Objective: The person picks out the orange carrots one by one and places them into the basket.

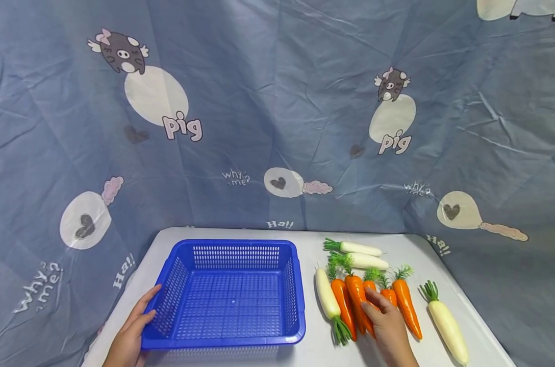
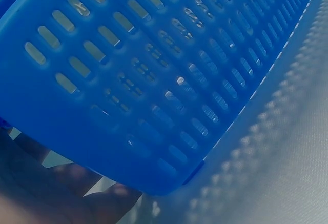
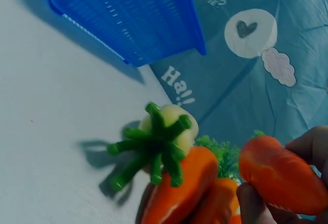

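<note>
My left hand (image 1: 129, 329) is at the left side of a blue plastic basket (image 1: 300, 290), its fingertips at the outer edge of the rim. In the left wrist view, fingers (image 2: 110, 201) show dark along the edge of the slotted basket wall. My right hand (image 1: 389, 326) pinches an orange carrot (image 3: 279, 175) between thumb and fingers, over a group of carrots. Other carrots (image 1: 407, 308) with leafy green tops lie around it. A white radish (image 1: 325, 293) lies left of the carrots, its green stalks toward me.
Two white radishes (image 1: 362, 248) lie behind the carrots. Another radish (image 1: 448, 326) lies near the right edge of the white table (image 1: 311, 351). A blue-grey cloth (image 1: 259, 102) printed with pigs and words hangs behind and at both sides.
</note>
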The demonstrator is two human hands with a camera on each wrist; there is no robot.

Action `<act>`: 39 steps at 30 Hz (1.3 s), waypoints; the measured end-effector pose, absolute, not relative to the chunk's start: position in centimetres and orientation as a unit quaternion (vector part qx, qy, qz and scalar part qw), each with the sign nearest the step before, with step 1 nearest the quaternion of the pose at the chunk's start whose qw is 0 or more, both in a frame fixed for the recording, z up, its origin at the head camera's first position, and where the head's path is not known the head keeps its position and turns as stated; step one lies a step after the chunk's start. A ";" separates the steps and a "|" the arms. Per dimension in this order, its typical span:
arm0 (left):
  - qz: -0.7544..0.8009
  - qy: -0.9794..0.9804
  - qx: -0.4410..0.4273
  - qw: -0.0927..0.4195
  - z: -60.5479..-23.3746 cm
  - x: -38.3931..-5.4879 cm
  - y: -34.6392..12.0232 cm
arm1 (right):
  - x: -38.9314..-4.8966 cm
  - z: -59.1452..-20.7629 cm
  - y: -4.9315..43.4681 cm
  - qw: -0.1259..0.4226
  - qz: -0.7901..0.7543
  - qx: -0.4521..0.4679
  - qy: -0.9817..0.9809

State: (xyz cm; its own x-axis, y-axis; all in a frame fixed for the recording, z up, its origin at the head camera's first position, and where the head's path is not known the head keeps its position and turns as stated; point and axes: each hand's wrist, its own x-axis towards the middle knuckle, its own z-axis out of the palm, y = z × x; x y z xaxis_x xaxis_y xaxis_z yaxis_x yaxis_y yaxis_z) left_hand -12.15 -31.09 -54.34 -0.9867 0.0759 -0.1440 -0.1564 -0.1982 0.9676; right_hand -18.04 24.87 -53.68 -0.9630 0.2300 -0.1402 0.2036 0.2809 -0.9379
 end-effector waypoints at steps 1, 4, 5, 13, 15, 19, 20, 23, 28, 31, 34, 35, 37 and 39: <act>0.773 0.629 -0.032 0.075 -54.3 -12.2 -31.1 | -18.1 -53.7 24.7 0.013 0.584 -0.137 -0.800; 0.774 0.629 -0.028 0.074 -54.4 -12.2 -31.0 | -18.1 -53.7 24.2 0.016 0.590 -0.142 -0.794; 0.774 0.628 -0.028 0.074 -54.4 -12.2 -31.0 | -18.1 -53.7 24.0 0.016 0.595 -0.142 -0.791; 0.775 0.627 0.020 0.083 -55.0 -11.9 -32.2 | -18.4 -53.8 22.7 0.004 0.622 -0.133 -0.772; 0.775 0.625 0.037 0.080 -55.2 -11.8 -32.5 | -18.5 -53.7 22.4 0.003 0.630 -0.134 -0.765; 0.776 0.625 0.026 0.080 -55.1 -12.0 -32.3 | -18.5 -53.5 21.8 0.009 0.641 -0.135 -0.756; 0.774 0.628 0.014 0.080 -55.0 -12.0 -32.1 | -18.5 -53.4 21.7 0.011 0.644 -0.133 -0.753; 0.763 0.641 -0.028 0.078 -54.7 -12.3 -31.6 | -18.3 -53.3 21.3 0.013 0.644 -0.129 -0.754; 0.758 0.647 -0.045 0.073 -54.6 -12.4 -31.1 | -18.2 -53.4 20.6 0.025 0.645 -0.129 -0.753; 0.763 0.640 -0.050 0.076 -54.6 -12.3 -31.1 | -18.4 -53.6 20.1 0.034 0.646 -0.119 -0.753; 0.764 0.638 -0.052 0.077 -54.5 -12.3 -31.2 | -18.5 -53.6 19.6 0.036 0.649 -0.110 -0.752; 0.765 0.638 -0.050 0.076 -54.5 -12.3 -31.2 | -18.5 -53.7 19.5 0.036 0.649 -0.105 -0.753; 0.766 0.636 -0.044 0.075 -54.6 -12.3 -31.2 | -18.5 -53.6 19.1 0.033 0.646 -0.106 -0.755; 0.770 0.632 -0.037 0.073 -54.6 -12.2 -31.3 | -18.5 -53.5 18.8 0.027 0.647 -0.108 -0.755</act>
